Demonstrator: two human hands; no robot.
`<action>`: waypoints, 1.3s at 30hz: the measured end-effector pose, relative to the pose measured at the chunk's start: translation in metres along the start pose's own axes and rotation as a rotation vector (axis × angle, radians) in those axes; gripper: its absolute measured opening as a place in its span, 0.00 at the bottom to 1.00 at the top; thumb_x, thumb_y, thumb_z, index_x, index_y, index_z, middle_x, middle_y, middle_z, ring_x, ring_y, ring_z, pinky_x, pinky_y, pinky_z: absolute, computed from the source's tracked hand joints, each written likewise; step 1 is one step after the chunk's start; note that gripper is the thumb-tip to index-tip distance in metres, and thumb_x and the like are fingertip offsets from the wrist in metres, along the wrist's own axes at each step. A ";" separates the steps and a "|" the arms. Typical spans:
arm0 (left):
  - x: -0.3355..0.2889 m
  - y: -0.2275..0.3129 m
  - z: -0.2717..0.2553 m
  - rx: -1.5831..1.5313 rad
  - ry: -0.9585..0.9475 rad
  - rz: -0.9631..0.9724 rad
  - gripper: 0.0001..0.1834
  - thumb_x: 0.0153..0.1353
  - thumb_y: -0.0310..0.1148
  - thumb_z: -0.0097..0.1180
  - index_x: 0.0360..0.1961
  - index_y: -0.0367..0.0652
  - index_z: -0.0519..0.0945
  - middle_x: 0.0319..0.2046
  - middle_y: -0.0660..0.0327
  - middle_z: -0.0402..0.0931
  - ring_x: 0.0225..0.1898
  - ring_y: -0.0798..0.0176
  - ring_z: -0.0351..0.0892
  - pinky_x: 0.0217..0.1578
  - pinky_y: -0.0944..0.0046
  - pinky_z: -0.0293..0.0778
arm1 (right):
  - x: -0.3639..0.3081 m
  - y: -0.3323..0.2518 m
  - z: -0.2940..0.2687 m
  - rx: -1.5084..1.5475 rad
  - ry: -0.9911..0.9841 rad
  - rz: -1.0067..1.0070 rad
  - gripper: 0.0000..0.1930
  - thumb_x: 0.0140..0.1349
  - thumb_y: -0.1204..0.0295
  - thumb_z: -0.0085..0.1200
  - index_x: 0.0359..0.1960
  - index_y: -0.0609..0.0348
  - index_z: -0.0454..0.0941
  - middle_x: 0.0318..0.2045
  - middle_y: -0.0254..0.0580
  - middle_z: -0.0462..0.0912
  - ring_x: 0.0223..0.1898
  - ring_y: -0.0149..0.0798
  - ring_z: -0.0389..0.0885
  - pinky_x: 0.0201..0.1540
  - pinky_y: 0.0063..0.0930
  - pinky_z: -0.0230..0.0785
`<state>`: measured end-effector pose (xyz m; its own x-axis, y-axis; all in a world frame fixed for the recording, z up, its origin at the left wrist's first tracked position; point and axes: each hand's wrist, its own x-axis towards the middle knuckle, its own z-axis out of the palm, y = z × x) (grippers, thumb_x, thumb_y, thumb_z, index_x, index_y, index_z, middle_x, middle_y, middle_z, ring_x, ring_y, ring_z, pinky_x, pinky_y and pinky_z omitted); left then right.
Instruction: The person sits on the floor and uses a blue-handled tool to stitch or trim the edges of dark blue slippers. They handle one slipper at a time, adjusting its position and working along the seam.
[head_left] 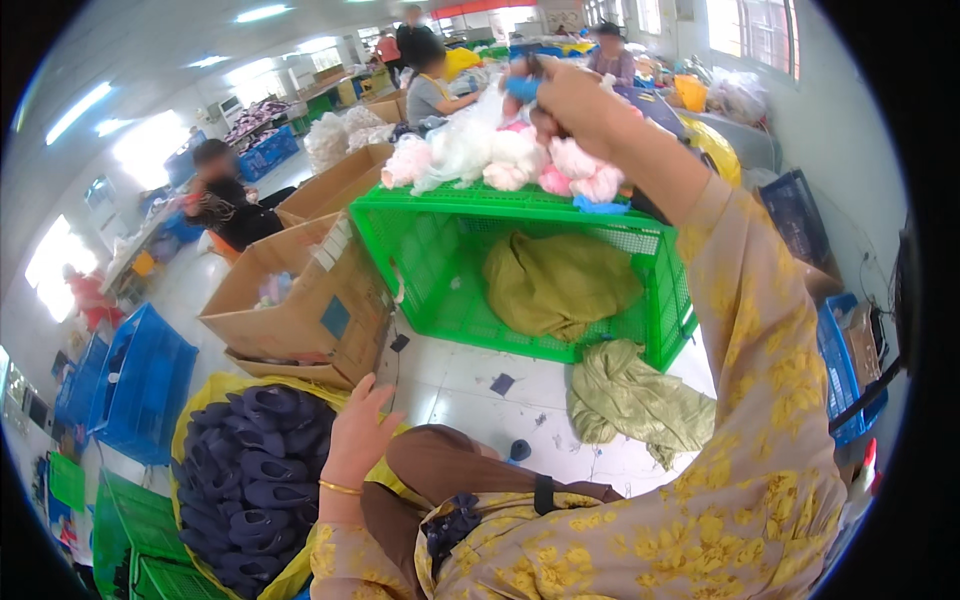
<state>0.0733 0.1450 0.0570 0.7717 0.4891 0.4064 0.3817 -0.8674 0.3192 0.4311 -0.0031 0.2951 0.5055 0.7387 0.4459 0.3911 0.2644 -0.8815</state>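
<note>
My left hand [362, 432] is open, its fingers apart, beside a yellow sack [215, 388] heaped with dark navy shoe-shaped pieces [265, 465] that have oval openings. It holds nothing that I can see. My right hand [575, 100] reaches far forward over pink and white soft bundles [515, 155], some in clear plastic. Its fingers are curled around something dark that I cannot make out, and a bit of blue shows at them. The bundles lie on top of a green plastic crate [440, 322] tipped on its side. A dark fabric bunch [452, 525] rests in my lap.
An olive sack [560, 285] lies inside the crate, and a pale green sack [635, 400] on the floor beside it. Open cardboard boxes [290, 300] stand left of the crate. Blue crates [145, 385] are further left. Several people sit or stand beyond.
</note>
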 end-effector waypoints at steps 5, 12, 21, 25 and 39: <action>0.022 0.066 -0.048 -0.578 -0.004 0.020 0.07 0.59 0.27 0.58 0.39 0.42 0.82 0.46 0.56 0.79 0.50 0.53 0.77 0.51 0.58 0.70 | -0.038 -0.004 0.046 -0.187 -0.224 0.034 0.09 0.65 0.66 0.55 0.41 0.56 0.75 0.34 0.31 0.82 0.18 0.20 0.65 0.18 0.17 0.58; -0.014 0.220 -0.081 -1.837 -0.051 0.661 0.11 0.67 0.28 0.47 0.42 0.34 0.79 0.33 0.51 0.80 0.33 0.55 0.79 0.37 0.56 0.76 | -0.092 0.006 0.076 -0.063 -0.378 0.160 0.04 0.67 0.69 0.51 0.38 0.54 0.75 0.33 0.23 0.78 0.23 0.16 0.63 0.22 0.15 0.55; -0.019 0.267 -0.104 -2.173 -0.144 0.837 0.15 0.70 0.26 0.44 0.49 0.27 0.77 0.43 0.47 0.78 0.41 0.49 0.79 0.40 0.57 0.75 | -0.111 0.009 0.083 0.019 -0.424 0.129 0.03 0.66 0.71 0.52 0.39 0.53 0.76 0.34 0.24 0.79 0.26 0.14 0.64 0.23 0.12 0.55; -0.019 0.239 -0.106 -1.919 -0.233 0.823 0.12 0.67 0.25 0.49 0.45 0.29 0.80 0.40 0.50 0.78 0.37 0.52 0.79 0.36 0.59 0.74 | -0.109 0.011 0.085 0.082 -0.445 0.100 0.04 0.66 0.71 0.53 0.40 0.54 0.76 0.35 0.26 0.79 0.25 0.13 0.64 0.23 0.12 0.56; -0.042 0.188 -0.103 -1.636 -0.198 0.823 0.09 0.61 0.27 0.59 0.39 0.32 0.84 0.32 0.54 0.77 0.29 0.58 0.76 0.31 0.61 0.72 | -0.107 0.022 0.073 0.127 -0.469 0.072 0.04 0.64 0.75 0.56 0.38 0.58 0.80 0.37 0.28 0.82 0.34 0.18 0.73 0.38 0.15 0.65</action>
<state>0.0597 -0.0291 0.1879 0.5724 -0.0835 0.8157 -0.8017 0.1519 0.5781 0.3296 -0.0311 0.2170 0.1158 0.9497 0.2909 0.2565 0.2544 -0.9325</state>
